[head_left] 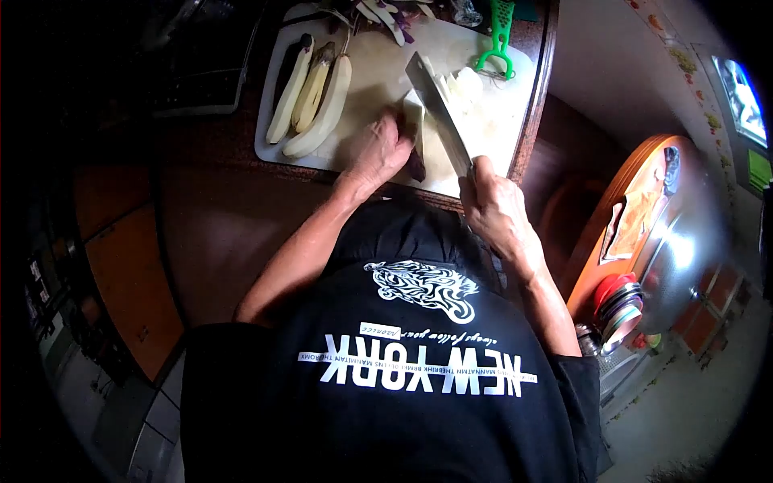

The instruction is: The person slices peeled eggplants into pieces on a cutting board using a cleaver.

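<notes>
My right hand (495, 201) is closed around the handle of a broad-bladed kitchen knife (441, 111), its blade slanting up and left over the white cutting board (374, 76). Left of the blade, my left hand (377, 151) grips a peeled eggplant (417, 121) with a dark purple end pointing toward me. Pale cut eggplant pieces (463, 88) lie right of the knife. Three peeled whole eggplants (330, 113) rest side by side on the board's left part. Whether the blade touches the held eggplant is hard to tell.
A green peeler (499, 44) lies at the board's upper right. Purple and white peels (390, 18) are heaped along its far edge. Lower right stands an orange wooden chair back (612, 201), near a stack of bowls (620, 306). A dark stovetop (197, 88) is at left.
</notes>
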Motion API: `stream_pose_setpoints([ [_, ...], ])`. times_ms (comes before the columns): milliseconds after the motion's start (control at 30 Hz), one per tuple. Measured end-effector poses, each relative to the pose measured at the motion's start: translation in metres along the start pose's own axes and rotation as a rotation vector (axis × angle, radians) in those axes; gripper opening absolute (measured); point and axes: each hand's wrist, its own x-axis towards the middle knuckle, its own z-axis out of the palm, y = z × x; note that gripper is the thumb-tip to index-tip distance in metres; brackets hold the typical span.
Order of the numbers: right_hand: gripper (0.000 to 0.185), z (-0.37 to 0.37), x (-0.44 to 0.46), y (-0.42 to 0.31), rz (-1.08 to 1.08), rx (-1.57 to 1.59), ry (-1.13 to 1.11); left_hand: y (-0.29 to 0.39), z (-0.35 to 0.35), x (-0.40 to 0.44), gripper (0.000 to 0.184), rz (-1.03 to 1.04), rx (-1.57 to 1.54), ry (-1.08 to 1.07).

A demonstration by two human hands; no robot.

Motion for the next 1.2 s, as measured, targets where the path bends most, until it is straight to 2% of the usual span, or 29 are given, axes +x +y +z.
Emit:
stream_pose_setpoints([
  [133,0.015,0.002,-0.001,0.002,-0.034,-0.017,-0.004,0.004,-0.006,-0.002,0.032,-0.028,0.07,-0.04],
  [200,0.015,0.011,0.005,0.009,-0.048,-0.024,-0.001,0.004,-0.007,-0.001,0.031,-0.108,0.118,-0.111],
  [333,0.016,0.03,0.02,0.021,-0.18,-0.011,0.098,0.004,-0.006,0.002,0.03,-0.148,0.057,-0.067],
  [400,0.015,0.02,0.02,0.014,-0.066,-0.031,0.005,0.006,-0.006,0.0,0.03,-0.137,0.055,-0.077],
  [533,0.014,0.003,0.005,0.007,-0.05,-0.011,0.018,-0.003,0.0,-0.001,0.031,-0.084,0.056,-0.019],
  [600,0.014,-0.003,-0.001,0.002,-0.042,-0.022,-0.017,-0.004,0.003,0.0,0.031,0.034,0.051,0.045],
  [800,0.012,0.012,0.005,0.01,-0.036,-0.103,-0.042,-0.01,0.003,-0.001,0.031,-0.061,0.088,-0.069],
  [867,0.012,0.028,0.013,0.026,-0.205,-0.065,0.084,0.0,0.0,0.001,0.03,-0.103,0.076,-0.062],
  [967,0.012,0.019,0.014,0.017,-0.114,-0.048,0.035,0.01,-0.009,0.0,0.03,-0.102,0.09,-0.078],
  [1067,0.013,0.007,0.008,0.012,-0.047,-0.087,-0.012,0.001,-0.001,-0.001,0.031,-0.152,-0.03,-0.066],
  [1133,0.014,-0.001,0.0,0.01,-0.01,-0.046,-0.046,-0.005,0.004,-0.002,0.03,-0.022,0.045,0.034],
  [1200,0.014,-0.005,-0.004,0.008,-0.028,-0.086,-0.06,-0.006,0.003,-0.002,0.029,-0.015,0.025,0.001],
])
